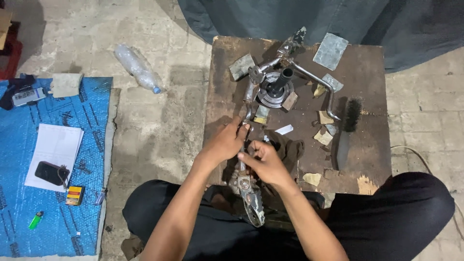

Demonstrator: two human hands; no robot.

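Here, left hand (224,143) and right hand (265,163) both clenched around a metal kick-lever (247,193), over wooden board (372,159).

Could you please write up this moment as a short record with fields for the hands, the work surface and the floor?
Left hand: grips the upper end of a metal lever part.
Right hand: holds the same part lower down.
Work surface: small wooden table with a round bearing piece, wire brush, sandpaper scraps.
Floor: plastic bottle; blue mat with phone, papers, green lighter.
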